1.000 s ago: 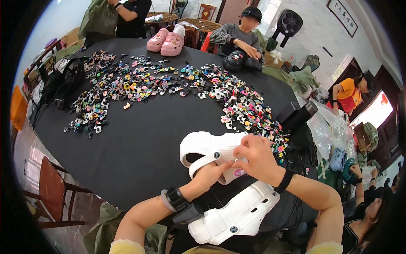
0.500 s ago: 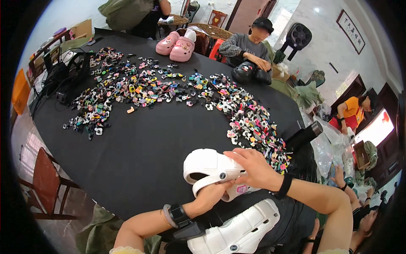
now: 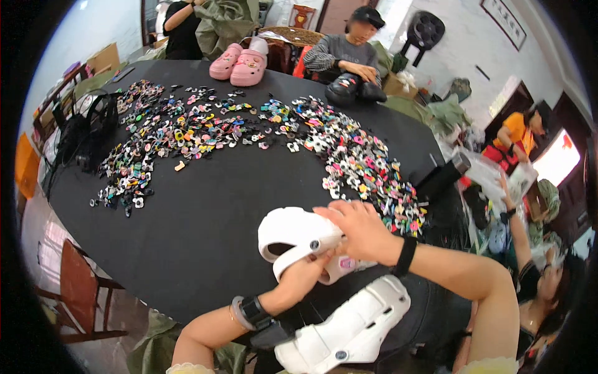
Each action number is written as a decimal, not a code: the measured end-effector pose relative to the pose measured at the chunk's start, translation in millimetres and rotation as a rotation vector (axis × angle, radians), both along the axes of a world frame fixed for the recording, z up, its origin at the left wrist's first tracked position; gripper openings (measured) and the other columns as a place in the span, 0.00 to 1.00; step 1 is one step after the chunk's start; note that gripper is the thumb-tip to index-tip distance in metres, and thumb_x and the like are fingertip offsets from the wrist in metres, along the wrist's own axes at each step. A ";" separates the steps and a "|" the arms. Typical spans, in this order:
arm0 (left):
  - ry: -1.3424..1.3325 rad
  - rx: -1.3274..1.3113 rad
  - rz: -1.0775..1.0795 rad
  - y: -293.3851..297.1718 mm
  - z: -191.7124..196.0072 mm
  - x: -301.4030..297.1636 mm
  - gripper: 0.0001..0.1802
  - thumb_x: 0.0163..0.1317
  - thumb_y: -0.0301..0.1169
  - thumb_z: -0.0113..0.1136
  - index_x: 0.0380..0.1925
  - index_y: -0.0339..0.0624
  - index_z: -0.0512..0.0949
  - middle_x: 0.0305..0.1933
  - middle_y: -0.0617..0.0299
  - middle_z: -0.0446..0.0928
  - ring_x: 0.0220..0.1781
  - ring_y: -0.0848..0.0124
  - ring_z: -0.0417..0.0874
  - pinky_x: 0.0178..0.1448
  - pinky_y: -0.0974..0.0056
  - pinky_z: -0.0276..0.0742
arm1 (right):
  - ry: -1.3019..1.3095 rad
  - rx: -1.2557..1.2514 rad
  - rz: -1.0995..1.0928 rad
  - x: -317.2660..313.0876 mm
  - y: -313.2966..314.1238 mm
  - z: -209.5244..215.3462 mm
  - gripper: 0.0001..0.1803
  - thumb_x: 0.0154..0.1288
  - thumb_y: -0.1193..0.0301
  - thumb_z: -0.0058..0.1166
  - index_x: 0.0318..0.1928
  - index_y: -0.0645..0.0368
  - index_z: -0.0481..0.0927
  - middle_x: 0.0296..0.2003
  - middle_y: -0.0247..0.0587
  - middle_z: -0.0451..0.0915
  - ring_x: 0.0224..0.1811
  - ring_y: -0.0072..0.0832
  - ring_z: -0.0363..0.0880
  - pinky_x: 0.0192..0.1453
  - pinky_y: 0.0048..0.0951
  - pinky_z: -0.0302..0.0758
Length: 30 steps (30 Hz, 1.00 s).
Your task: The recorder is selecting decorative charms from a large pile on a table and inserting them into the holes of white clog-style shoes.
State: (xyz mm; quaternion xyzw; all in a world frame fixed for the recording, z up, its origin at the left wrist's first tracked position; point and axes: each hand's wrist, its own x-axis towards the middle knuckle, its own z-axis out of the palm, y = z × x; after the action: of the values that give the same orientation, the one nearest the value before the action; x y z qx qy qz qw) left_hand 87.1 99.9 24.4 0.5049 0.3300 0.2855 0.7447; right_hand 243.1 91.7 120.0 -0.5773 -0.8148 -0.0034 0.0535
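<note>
Near the table's front edge I hold a white clog [image 3: 291, 225] in both hands. Its heel and strap point left, and a small pink charm [image 3: 345, 263] shows on its side. My left hand [image 3: 300, 275] grips it from below near the strap, fingers partly hidden under the shoe. From the right, my right hand [image 3: 364, 232] wraps over the upper, its fingertips out of sight behind the shoe. A second white clog [image 3: 349, 327] lies tilted just below, between my forearms, touched by neither hand.
Piles of small colourful shoe charms [image 3: 367, 165] curve across the black table [image 3: 218, 224]. Pink clogs [image 3: 249, 68] stand at the far edge. A person [image 3: 352, 53] opposite handles black clogs [image 3: 342, 90]. A black cylinder [image 3: 445, 174] lies at right; cables and a bag [image 3: 87, 124] at left.
Both hands keep their hold on the clog, which sits slightly further left and up in the picture. At right, a co-worker's arm has risen toward clear plastic; another person shifts a green sack at the back.
</note>
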 end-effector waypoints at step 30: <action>-0.496 -0.181 0.002 23.2 54.0 -20.1 0.30 0.54 0.20 0.58 0.58 0.31 0.61 0.57 0.57 0.68 0.59 0.68 0.69 0.63 0.64 0.64 | 0.911 0.108 -0.608 103.6 -71.1 -90.2 0.19 0.53 0.73 0.61 0.47 0.63 0.75 0.46 0.45 0.71 0.44 0.35 0.75 0.48 0.31 0.73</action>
State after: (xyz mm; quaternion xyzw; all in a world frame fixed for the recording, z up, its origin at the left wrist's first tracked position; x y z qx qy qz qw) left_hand 67.0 123.1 78.3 0.3505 0.1619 0.3708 0.8447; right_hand 346.7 20.6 29.8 -0.7261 -0.5046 0.1895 0.4270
